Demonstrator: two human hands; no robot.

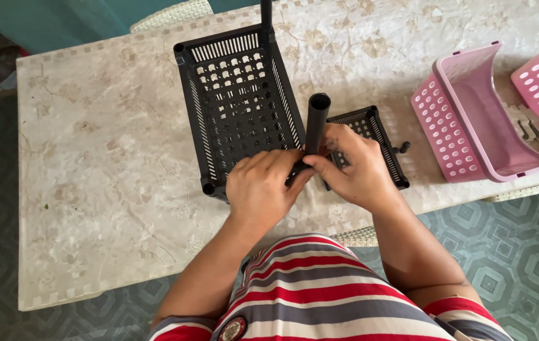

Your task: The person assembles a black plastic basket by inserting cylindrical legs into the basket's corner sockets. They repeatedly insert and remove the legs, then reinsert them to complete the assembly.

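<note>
Head view shows us bent over a mottled beige marble-look table [105,164], both hands meeting at the near right corner of a black perforated plastic basket tray [238,104]. Our right hand [361,167] is closed around the foot of an upright black plastic tube [317,120]; our left hand [260,189] curls against the same corner, fingers pressed together. One similar tube already stands at the far right corner; the left corner sockets look empty. A smaller black slotted tray [377,136] lies beside our right hand, and pink perforated baskets [471,120] wait untouched at the right.
</note>
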